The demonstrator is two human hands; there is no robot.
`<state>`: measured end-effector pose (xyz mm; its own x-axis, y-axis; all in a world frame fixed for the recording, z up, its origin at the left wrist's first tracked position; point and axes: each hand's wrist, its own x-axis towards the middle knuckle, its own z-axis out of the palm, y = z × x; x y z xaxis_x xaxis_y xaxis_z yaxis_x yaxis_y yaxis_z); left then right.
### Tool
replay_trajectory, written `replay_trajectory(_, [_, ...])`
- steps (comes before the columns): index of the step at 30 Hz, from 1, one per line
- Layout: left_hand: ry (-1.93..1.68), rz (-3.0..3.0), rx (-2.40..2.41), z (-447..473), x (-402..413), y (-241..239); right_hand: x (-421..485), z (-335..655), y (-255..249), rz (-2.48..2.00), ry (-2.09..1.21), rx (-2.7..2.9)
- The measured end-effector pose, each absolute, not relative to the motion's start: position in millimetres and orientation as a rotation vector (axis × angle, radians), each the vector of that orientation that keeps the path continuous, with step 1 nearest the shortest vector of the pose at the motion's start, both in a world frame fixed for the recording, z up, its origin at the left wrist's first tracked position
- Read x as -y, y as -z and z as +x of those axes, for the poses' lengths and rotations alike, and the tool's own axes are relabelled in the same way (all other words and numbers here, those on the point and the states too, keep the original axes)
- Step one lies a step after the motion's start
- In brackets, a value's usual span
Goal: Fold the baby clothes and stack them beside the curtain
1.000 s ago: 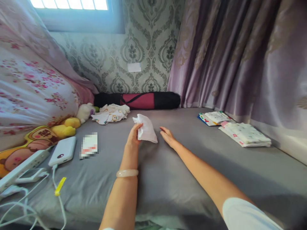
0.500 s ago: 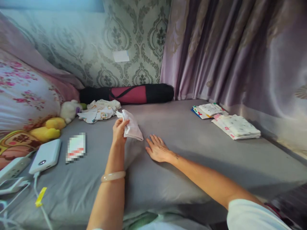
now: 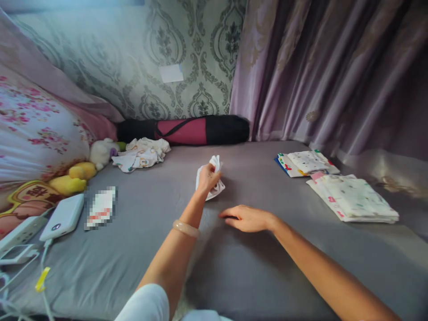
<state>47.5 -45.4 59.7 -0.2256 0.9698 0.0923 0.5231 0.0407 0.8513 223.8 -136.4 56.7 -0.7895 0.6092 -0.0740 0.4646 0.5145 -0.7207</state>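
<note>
My left hand [image 3: 208, 177] pinches a small folded white cloth [image 3: 216, 192] over the middle of the grey bed sheet [image 3: 160, 223]. Part of the cloth sticks up past my fingers and part spreads below them; its exact kind is not clear. My right hand [image 3: 246, 218] hovers low, just right of and nearer than the cloth, fingers a little bent, thumb apart, holding nothing. Over to the right lie two stacks of folded printed cloth, a smaller stack [image 3: 309, 161] at the back and a larger stack [image 3: 357, 198] in front. A crumpled white printed garment [image 3: 142, 154] rests at the back left.
A black and maroon rolled bag [image 3: 183, 130] lies along the wall. Soft toys [image 3: 72, 178] and a floral pillow [image 3: 36, 125] line the left side. Nearer are a white power bank [image 3: 63, 217] with its cable, a power strip [image 3: 20, 232] and a blurred packet [image 3: 101, 208].
My left hand has carried the white cloth to the right and turned it. My right hand has risen from lying flat on the sheet and shifted right. The view has shifted slightly.
</note>
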Motion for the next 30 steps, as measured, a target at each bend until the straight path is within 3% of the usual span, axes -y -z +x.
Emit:
replay_trajectory(6, [-0.969, 1.751, -1.796, 83, 48, -40, 120, 256, -90, -0.952, -1.195, 2.619])
replay_trajectory(11, [-1.171, 1.416, -1.593, 55, 52, -41, 87, 240, -91, -1.057, -1.325, 2.177])
replay_trajectory(17, [-1.275, 1.266, -1.961, -8, 72, -22, 51, 160, -67, -1.303, -0.442, 2.206])
replay_trajectory(21, [-1.186, 1.29, -1.932, -17, 79, -2, 45, 111, -42, -1.334, -0.202, 2.38])
replay_trajectory(26, [-1.2, 1.301, -1.911, -17, 78, 6, 36, 98, -14, -1.503, -0.317, 2.472])
replay_trajectory(30, [-1.156, 1.319, -1.896, -18, 80, 2, 31, 115, -24, -1.44, -0.509, 2.532])
